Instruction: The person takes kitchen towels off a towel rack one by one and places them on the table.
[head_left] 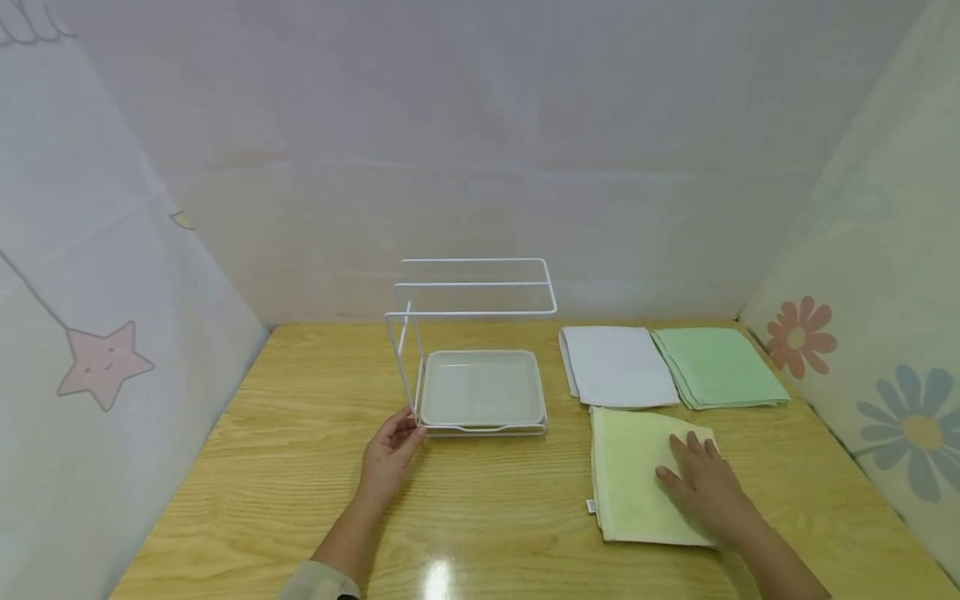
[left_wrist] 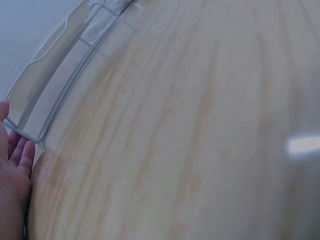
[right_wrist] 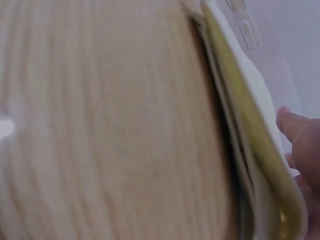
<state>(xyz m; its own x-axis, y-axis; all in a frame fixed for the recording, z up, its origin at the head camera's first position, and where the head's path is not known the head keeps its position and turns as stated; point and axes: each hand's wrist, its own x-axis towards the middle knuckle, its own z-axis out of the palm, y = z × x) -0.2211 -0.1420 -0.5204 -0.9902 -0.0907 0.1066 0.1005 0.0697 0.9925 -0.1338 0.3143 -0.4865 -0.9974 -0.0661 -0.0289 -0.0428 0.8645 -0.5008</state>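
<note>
A white wire rack (head_left: 471, 313) with a shallow pale tray (head_left: 480, 387) in its base stands in the middle of the table. My left hand (head_left: 390, 457) grips the rack's lower front-left corner between thumb and fingers. The left wrist view shows the fingers (left_wrist: 24, 155) under the wire there. At the right, my right hand (head_left: 705, 487) rests flat with spread fingers on a folded yellow towel (head_left: 633, 475). A small white tag sticks out from the towel's left edge. In the right wrist view the towel's layered edge (right_wrist: 245, 120) runs beside the thumb.
Behind the yellow towel lie a folded white towel (head_left: 618, 367) and a folded green towel (head_left: 720, 367), side by side. The wooden table (head_left: 300, 450) meets a pale cloth backdrop (head_left: 480, 167) at the back and both sides.
</note>
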